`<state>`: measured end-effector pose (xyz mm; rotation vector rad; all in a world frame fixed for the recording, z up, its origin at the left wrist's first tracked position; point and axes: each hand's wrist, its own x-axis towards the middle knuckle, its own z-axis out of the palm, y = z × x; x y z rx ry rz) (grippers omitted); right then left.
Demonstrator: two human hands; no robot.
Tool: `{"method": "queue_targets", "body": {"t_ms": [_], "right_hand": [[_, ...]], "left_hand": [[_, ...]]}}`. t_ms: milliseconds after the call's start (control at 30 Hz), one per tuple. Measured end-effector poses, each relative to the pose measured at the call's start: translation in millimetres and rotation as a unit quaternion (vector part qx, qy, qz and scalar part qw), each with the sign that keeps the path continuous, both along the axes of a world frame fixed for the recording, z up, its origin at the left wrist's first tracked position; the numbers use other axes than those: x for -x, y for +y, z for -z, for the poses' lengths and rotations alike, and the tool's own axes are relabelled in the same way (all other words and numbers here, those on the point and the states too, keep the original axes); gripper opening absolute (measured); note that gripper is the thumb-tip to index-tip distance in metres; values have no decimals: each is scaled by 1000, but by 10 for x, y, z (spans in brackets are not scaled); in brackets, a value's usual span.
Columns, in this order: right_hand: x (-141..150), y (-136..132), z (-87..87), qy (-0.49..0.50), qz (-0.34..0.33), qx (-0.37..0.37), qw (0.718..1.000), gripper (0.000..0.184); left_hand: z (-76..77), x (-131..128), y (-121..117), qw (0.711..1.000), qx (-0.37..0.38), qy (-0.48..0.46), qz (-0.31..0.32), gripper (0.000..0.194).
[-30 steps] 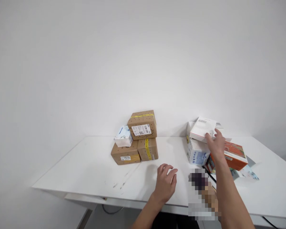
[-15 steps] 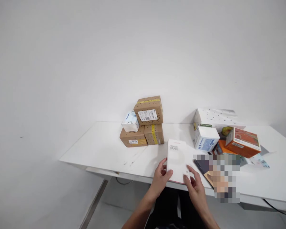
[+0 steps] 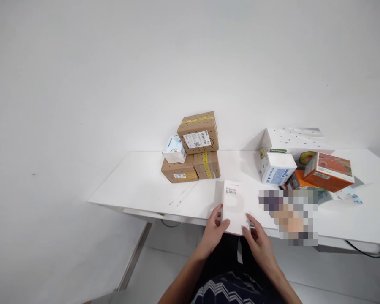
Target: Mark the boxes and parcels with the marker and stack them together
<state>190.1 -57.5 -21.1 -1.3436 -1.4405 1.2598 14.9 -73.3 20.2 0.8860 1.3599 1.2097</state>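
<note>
my left grip [image 3: 213, 232] and right grip [image 3: 260, 242] clasp the white power bank box [image 3: 236, 204] by its sides, over the near edge of the counter [image 3: 139, 181], not yet released. brown cartons [image 3: 197, 140] already stand stacked at left; orange boxes [image 3: 329, 176] at right lie loosely heaped, seemingly unarranged.

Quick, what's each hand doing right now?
Left hand: closed on the left edge of the white power bank box.
Right hand: closed on the same box, at its lower right edge.
</note>
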Motion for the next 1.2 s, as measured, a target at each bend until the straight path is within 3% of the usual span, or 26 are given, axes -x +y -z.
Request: {"method": "queue_targets", "body": {"t_ms": [133,233,300,433,1200], "right_hand": [[48,-9,-29,21,-40,39,998,55],[97,-7,-66,20,-35,22,999,50],[120,-3,-81,14,-24,4,1000,47],[116,13,-56,11,-13,-14,1000,44],[35,125,-62,-22,-31,-31,999,44]], "left_hand": [[-147,41,-27,988,-30,147,-38,52],[-232,66,-32,930,-91,349,-76,52],[-250,66,-25,881,-131,449,-68,52],[-221,45,-11,834,-169,522,-50,47],[-209,103,-130,843,-110,524,-53,55]]}}
